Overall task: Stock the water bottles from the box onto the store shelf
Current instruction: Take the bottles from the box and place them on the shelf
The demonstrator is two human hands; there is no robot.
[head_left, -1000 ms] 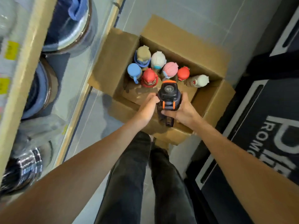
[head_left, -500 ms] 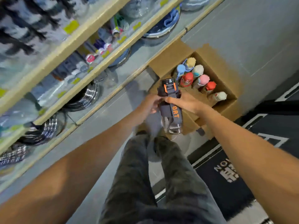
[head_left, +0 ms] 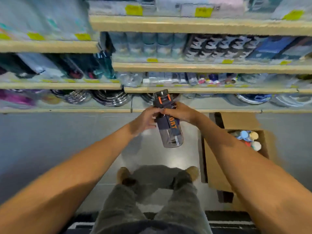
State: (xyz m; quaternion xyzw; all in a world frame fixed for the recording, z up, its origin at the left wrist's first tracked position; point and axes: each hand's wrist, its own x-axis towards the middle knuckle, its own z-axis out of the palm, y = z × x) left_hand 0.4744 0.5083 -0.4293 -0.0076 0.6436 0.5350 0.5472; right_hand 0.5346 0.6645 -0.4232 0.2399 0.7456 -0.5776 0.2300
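The store shelf (head_left: 202, 67) fills the upper half of the view, w/ several wooden boards one over the other, full of packed goods too blurred to name; on the lowest board lie stacks of shiny metal bowls (head_left: 109, 98). Below comes the grey floor (head_left: 50, 141), and at the bottom edge a dark mat (head_left: 228, 223). The person stands facing the shelf, grey trousers (head_left: 121, 208) and tan shoes (head_left: 123, 174) seen from above, both arms stretched fwd. On the floor at the right, just beside the right shoe, stands the cardboard box (head_left: 217, 168) w/ flaps open; the right forearm hides part of it. Inside, approx. 4 bottle tops (head_left: 244, 134) show close together: light blue, cream, white, a bit of red; if more are under the arm I cannot tell. The water bottle (head_left: 171, 132) is out of the box, held in the air in front of the lowest boards, not on the shelf. It is dark and see-through w/ orange letters, the lid (head_left: 162, 97) toward the shelf, the base toward the person. Both hands are together on its upper part: the left hand (head_left: 144, 119) grips it from the left, the right hand (head_left: 181, 113) is wrapped round it from the right, the fingertips nearly meeting just under the lid. Small yellow price labels (head_left: 134, 10) sit along the board edges.
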